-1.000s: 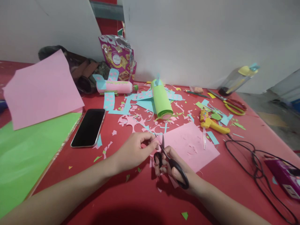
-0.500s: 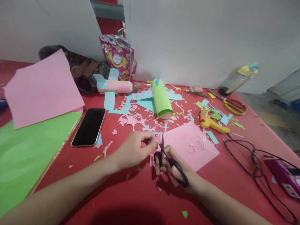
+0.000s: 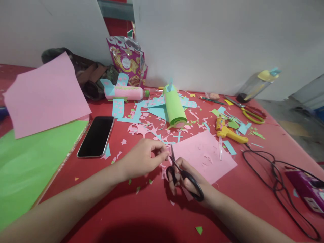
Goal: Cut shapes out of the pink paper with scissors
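In my right hand (image 3: 183,179) is a pair of black-handled scissors (image 3: 191,185), with fingers through the loops and the blades parted, pointing away from me. Close to the blades, my left hand (image 3: 144,157) pinches a small piece of pink paper (image 3: 168,148) between thumb and fingertips; much of that piece is hidden. Beneath and right of the scissors lies a pink sheet (image 3: 202,155) with small pink bits on it. Beyond my hands stands a green paper-covered tube (image 3: 175,106) with light-blue wings, among pink and blue scraps (image 3: 143,130).
A phone (image 3: 96,136) lies at left beside green paper (image 3: 45,155) and a large pink sheet (image 3: 47,96). Behind are a pink-wrapped bottle (image 3: 128,93) and a snack bag (image 3: 129,62). At right are a yellow glue gun (image 3: 229,132), its cord, and larger scissors (image 3: 249,111).
The scissor blades have shifted slightly left and stay parted near the pink piece. My left fingertips have moved a little, still pinching the paper. The other things stay put.
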Tool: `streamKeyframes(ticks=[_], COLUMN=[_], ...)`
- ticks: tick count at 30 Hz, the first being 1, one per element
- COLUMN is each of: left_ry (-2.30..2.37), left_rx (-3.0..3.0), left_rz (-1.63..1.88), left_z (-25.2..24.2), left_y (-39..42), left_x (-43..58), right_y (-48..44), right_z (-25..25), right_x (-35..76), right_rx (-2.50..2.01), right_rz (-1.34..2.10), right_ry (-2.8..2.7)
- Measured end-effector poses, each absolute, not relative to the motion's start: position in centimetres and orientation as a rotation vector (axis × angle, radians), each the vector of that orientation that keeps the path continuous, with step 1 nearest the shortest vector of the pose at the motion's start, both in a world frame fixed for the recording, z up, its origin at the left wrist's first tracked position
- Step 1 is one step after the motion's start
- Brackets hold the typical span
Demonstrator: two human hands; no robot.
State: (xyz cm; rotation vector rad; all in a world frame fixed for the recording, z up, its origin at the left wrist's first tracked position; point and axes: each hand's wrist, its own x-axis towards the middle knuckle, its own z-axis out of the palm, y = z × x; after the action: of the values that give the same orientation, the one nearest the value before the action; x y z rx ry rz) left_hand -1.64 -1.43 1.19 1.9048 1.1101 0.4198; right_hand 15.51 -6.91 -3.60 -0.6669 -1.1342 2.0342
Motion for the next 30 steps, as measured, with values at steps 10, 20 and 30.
streamKeyframes(ticks=[10, 20, 30], left_ry=[1.099, 1.115, 1.082], left_rx=[1.821, 1.679, 1.518], left_rz=[0.389, 0.342, 0.345], left_z=[1.17, 0.64, 0.74], left_y=[-1.03, -0.91, -1.07], left_x=[-1.86, -1.94, -1.73], right_y=[-7.02, -7.07, -6.94], right_z=[-3.76, -3.39, -3.23], right_x=[15.32, 15.29, 15.35], right_rx=[-0.632, -0.711, -0.688], right_rz=[2.07, 2.04, 2.064], right_ry=[-1.04, -1.041, -1.027])
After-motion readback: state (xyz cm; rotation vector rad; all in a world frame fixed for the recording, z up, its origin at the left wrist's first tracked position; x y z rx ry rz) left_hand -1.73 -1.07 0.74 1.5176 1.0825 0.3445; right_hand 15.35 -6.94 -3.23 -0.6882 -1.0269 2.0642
